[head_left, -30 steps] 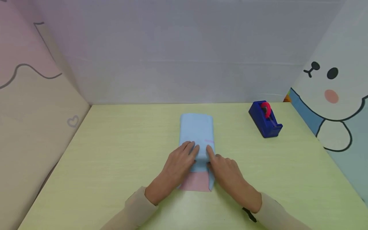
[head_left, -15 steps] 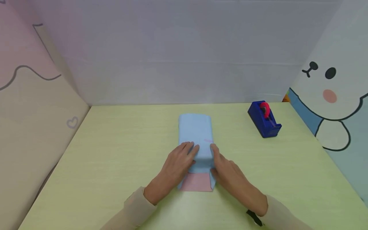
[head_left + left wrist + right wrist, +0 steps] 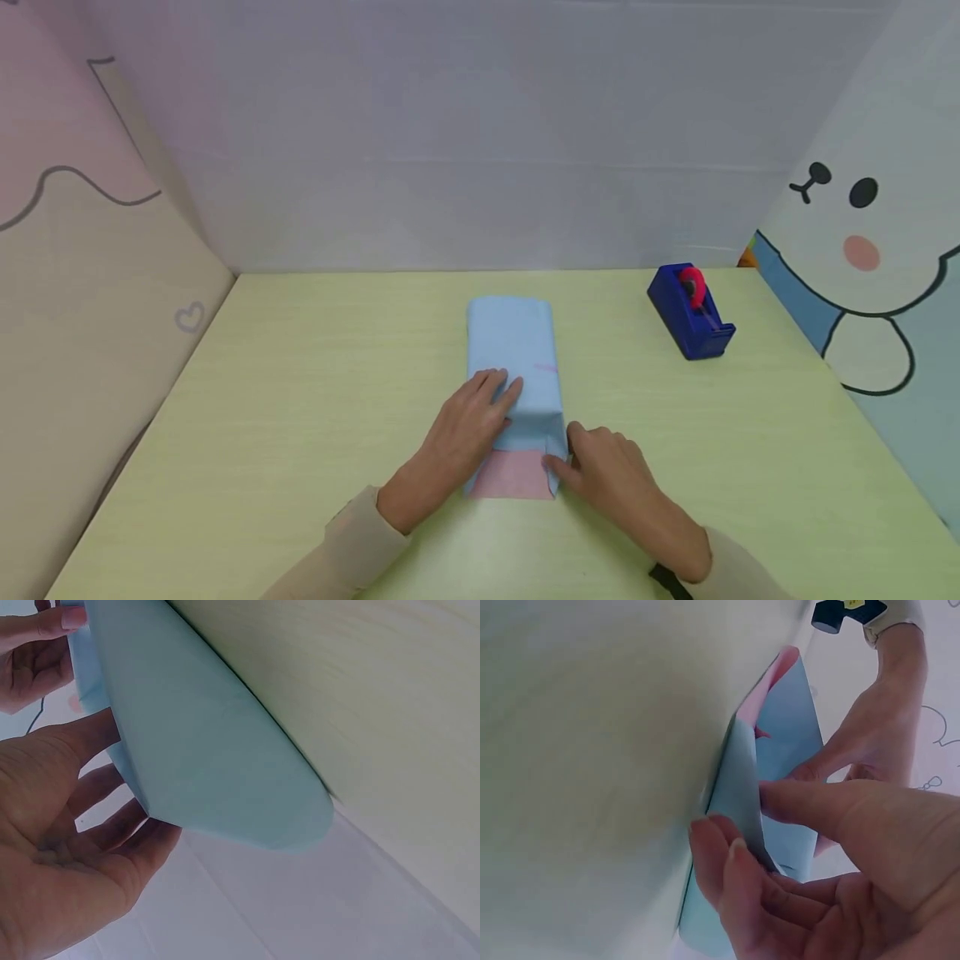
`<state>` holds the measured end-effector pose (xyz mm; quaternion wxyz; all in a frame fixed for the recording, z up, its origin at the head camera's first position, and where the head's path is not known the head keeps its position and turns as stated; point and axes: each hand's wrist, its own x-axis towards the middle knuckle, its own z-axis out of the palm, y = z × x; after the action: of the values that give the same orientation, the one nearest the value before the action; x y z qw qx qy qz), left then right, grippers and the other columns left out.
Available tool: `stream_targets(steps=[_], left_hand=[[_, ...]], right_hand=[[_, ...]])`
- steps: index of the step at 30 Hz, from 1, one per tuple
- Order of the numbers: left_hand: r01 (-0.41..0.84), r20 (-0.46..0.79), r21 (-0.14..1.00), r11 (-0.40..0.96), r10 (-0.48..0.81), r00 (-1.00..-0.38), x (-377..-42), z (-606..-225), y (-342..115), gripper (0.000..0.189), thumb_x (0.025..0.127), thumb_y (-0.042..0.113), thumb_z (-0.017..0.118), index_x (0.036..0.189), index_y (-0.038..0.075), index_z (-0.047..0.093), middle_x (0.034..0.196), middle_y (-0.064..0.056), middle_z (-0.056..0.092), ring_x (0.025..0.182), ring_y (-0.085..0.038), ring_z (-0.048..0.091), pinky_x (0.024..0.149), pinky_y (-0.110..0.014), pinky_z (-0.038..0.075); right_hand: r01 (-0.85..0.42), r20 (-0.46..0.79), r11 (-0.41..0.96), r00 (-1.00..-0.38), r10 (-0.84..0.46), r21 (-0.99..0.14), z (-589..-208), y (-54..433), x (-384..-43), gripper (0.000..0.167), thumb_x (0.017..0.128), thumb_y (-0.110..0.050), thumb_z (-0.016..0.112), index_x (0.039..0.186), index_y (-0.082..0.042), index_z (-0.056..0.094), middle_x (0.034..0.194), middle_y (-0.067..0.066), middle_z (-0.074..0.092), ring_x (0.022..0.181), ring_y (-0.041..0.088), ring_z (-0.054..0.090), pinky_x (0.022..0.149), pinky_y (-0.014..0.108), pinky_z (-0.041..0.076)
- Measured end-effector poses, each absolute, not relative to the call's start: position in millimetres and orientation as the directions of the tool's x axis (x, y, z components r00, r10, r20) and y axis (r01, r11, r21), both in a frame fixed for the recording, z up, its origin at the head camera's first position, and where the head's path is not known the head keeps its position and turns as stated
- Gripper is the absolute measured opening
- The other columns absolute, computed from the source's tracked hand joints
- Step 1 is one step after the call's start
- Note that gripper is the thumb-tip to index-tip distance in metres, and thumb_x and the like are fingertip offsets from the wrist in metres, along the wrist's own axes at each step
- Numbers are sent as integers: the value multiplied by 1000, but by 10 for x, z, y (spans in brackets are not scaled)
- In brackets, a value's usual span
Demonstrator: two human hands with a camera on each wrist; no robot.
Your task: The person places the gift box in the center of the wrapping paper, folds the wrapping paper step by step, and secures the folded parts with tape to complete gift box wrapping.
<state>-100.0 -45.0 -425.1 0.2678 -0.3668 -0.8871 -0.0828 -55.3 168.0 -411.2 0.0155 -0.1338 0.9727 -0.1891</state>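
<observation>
A flat oblong parcel [image 3: 510, 337] in light blue wrapping paper lies lengthwise at the middle of the table. At its near end the paper's pink inner side [image 3: 512, 475] shows. My left hand [image 3: 461, 429] rests on the parcel's left top with its fingers spread. My right hand [image 3: 611, 471] is at the near right corner, where the side fold of the paper [image 3: 557, 442] stands. In the right wrist view its thumb is inside the blue fold [image 3: 735, 784] and the fingers are outside, pinching the paper. The parcel's long side [image 3: 202, 735] fills the left wrist view.
A dark blue tape dispenser [image 3: 686, 317] with a red roll core stands at the back right of the pale yellow table [image 3: 330, 367]. A grey-white panel [image 3: 480, 142] rises behind, and printed panels [image 3: 885, 250] border both sides.
My right hand has slid from the parcel's upper right edge toward me, down to the near corner fold, and now pinches paper there. My left hand has hardly moved.
</observation>
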Motion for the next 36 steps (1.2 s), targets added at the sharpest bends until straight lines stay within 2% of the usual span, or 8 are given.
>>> stream_targets(steps=[7,13,18,25,32,36], left_hand=[[694,534,-55,718,608,-587,-1000,-4248,-457,55,77,15,93,126,3,69,119,-17,67,110,-30,63,93,-33,55],[692,521,-53,720,611,-596,-997,-4254,-459,55,79,15,91,127,2,68,120,-18,67,111,-30,63,93,-33,55],[691,526,-47,721,606,-596,-998,-4262,-452,55,79,15,91,127,3,69,120,-18,67,111,-31,63,93,-33,55],[681,526,-68,729,606,-596,-990,-4245,-444,54,80,16,91,127,3,69,121,-17,67,111,-30,64,94,-33,55],[679,527,-69,731,605,-597,-991,-4241,-446,53,80,16,90,127,3,69,121,-18,66,110,-30,63,93,-33,55],[680,530,-67,730,604,-595,-993,-4245,-442,50,82,15,89,127,3,69,121,-18,66,110,-30,63,92,-32,56]], right_hand=[[-317,114,872,-948,-296,-372,-4219,1638,-515,34,86,-7,78,71,-13,47,56,-5,39,49,9,35,42,25,27],[-309,96,874,-951,-295,-376,-4216,1571,-477,33,85,-11,81,77,-10,49,57,-4,40,48,10,36,43,26,27],[-356,175,883,-933,-315,-307,-4231,1534,-437,29,82,-7,82,84,-5,53,60,-1,44,50,11,35,41,27,31],[-391,268,897,-904,-333,-204,-4207,1511,-367,37,80,-14,89,94,-3,57,72,4,51,51,13,43,43,30,38],[-439,326,883,-870,-371,-166,-4169,1477,-373,35,79,-17,90,91,-4,59,75,4,52,50,14,47,43,30,39],[-469,330,869,-854,-402,-157,-4162,1454,-380,33,81,-21,89,91,-4,63,78,6,57,55,16,52,45,30,42]])
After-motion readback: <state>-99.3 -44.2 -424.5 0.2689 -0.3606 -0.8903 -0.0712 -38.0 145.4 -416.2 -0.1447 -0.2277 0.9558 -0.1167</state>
